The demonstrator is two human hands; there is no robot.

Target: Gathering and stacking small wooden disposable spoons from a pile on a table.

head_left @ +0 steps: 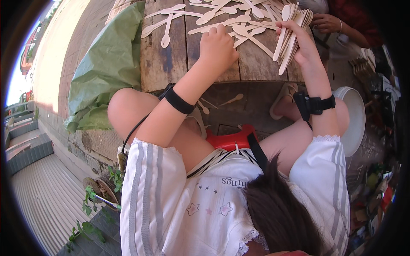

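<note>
My right hand [304,45] is closed around a thick bundle of flat wooden spoons [294,36], held tilted above the right side of a plank table [168,64]. My left hand [218,48] is at the middle of the table with its fingers curled down among scattered wooden spoons [252,39]. Its fingertips are turned away, so whether a spoon is between them is hidden. Across the far half of the tabletop more spoons lie crisscrossed, one [166,32] near the left edge.
Another person's hand [328,23] is at the far right, beyond the table. A green plastic sheet [106,72] hangs at the table's left side. By my right knee stands a white bucket [352,121]. A few spoons [231,100] lie on the ground under the table.
</note>
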